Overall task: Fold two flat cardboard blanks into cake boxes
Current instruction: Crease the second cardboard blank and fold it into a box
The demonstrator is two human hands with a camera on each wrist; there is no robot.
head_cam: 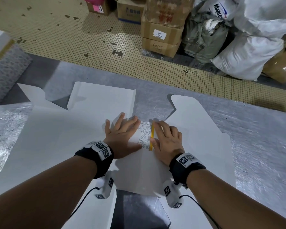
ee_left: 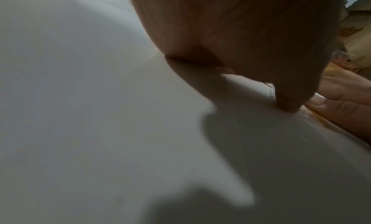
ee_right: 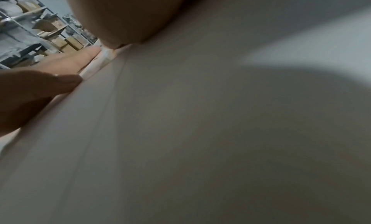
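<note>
White cardboard blank [head_cam: 59, 133] lies spread flat across the silver-covered tabletop [head_cam: 262, 129], panels and flaps open; no box formed yet. One flap [head_cam: 144, 136], folded over at centre, shows a floral print and a yellow edge. Left hand [head_cam: 122, 138] lies palm-down on the blank, fingers straight and spread, tips at the printed flap; grip flat, holding nothing. Right hand [head_cam: 168, 142] presses flat beside the yellow edge, fingers straight and together, thumb along the fold; nothing clasped. Beyond the tabletop, brown cartons [head_cam: 162, 35] stand stacked on the tiled floor [head_cam: 73, 38], closed, contents unseen, beside white sacks [head_cam: 248, 55]
</note>
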